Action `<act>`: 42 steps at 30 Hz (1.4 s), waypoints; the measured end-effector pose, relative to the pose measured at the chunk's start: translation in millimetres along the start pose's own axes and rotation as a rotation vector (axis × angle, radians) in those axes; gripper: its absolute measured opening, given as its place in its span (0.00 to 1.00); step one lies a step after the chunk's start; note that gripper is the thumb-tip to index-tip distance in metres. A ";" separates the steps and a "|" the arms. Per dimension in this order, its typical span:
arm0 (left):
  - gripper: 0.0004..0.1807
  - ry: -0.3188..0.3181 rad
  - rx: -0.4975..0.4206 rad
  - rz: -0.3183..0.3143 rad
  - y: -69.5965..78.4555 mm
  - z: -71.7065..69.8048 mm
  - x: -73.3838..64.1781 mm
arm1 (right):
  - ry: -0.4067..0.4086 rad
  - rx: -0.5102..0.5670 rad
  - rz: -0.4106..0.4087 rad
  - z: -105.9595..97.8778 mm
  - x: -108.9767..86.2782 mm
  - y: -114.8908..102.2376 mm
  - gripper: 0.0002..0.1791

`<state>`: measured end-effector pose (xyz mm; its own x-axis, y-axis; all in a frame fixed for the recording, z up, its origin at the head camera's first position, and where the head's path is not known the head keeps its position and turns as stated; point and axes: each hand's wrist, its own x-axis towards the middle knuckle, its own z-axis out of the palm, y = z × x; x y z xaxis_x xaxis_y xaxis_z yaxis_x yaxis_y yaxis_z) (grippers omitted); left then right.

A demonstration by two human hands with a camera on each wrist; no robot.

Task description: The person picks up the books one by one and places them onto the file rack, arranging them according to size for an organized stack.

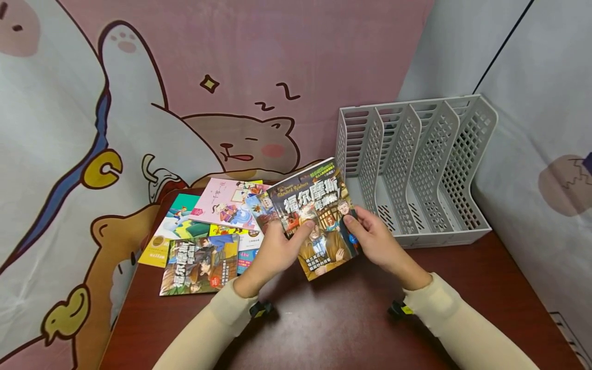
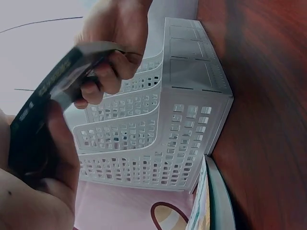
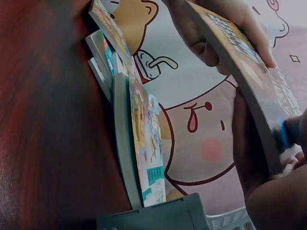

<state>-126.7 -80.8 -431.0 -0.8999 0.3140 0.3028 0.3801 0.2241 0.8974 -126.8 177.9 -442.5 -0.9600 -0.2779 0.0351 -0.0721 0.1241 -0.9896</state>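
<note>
In the head view a dark-covered Sherlock Holmes book (image 1: 319,226) is held up above the table, its cover facing up. My left hand (image 1: 282,246) grips its left side, thumb on the cover. On the opposite edge my right hand (image 1: 374,239) holds it, thumb also on the front. The right wrist view shows the same book (image 3: 244,81) edge-on between both hands. Left of the hands lies a spread of books: a pink one (image 1: 224,198), a green and yellow one (image 1: 173,226), and another with a brown illustrated cover (image 1: 199,267). Part of one more book is hidden behind the held one.
A grey slotted file rack (image 1: 416,236) with several compartments stands at the back right of the dark red wooden table (image 1: 333,329). Behind it hangs a cartoon-printed cloth (image 1: 324,67). A loose book (image 3: 148,148) lies close to the rack.
</note>
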 end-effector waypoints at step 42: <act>0.30 -0.212 0.049 -0.193 9.5 -54.7 10.2 | 0.165 -0.369 -0.143 -31.6 7.1 1.5 0.13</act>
<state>-144.0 -125.9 -401.9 -0.8937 0.4460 0.0496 0.2207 0.3407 0.9139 -142.3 206.2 -439.3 -0.9617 -0.1644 0.2195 -0.2705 0.4364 -0.8581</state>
